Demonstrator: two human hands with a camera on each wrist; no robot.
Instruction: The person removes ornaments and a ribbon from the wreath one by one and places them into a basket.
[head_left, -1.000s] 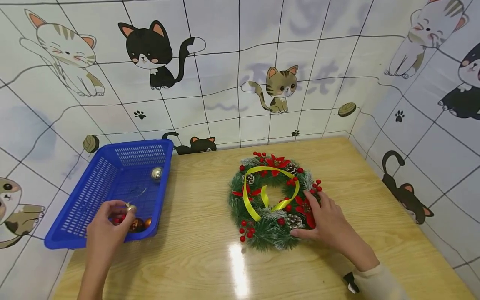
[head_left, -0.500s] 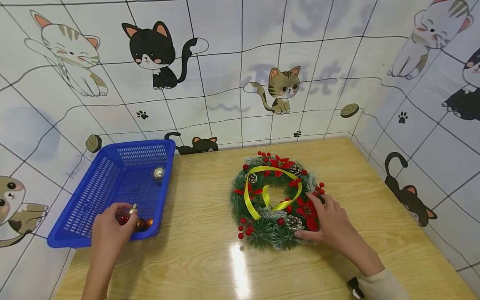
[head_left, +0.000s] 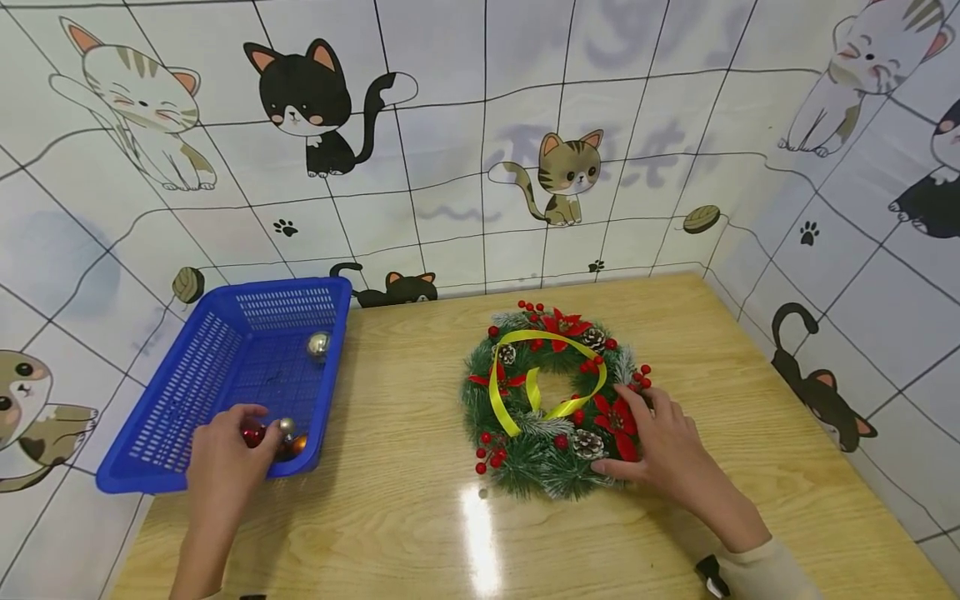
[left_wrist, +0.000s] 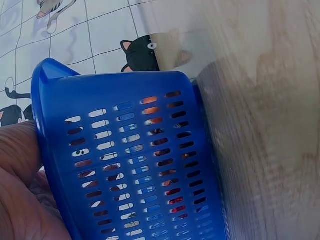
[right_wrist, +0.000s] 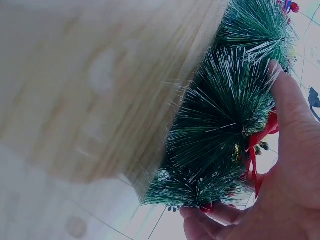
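Note:
My left hand (head_left: 227, 457) is inside the near end of the blue plastic basket (head_left: 213, 300), thumb and fingers apart. Just beyond its thumb lies a small silvery bauble (head_left: 287, 426). A red bauble (head_left: 253, 436) shows between thumb and fingers, and an orange bauble (head_left: 299, 443) lies by the basket wall. In the left wrist view the basket's slotted side hides most of the contents. My right hand (head_left: 667, 446) grips the outer right edge of a green Christmas wreath (head_left: 498, 471), thumb on the near side and fingers farther round. Across the wreath lies a looped yellow ribbon (head_left: 497, 400).
A larger silver bauble (head_left: 318, 346) sits by the basket's right wall. Red poinsettias (head_left: 617, 417), pinecones (head_left: 588, 443) and red berries decorate the wreath. The wooden table (head_left: 405, 400) meets a cat-patterned wall covering (head_left: 450, 150) behind and at the right.
The left hand first pinched the small silvery bauble, lowered it among the others and let it go; the bauble now lies beyond the thumb. The right hand has stayed on the wreath.

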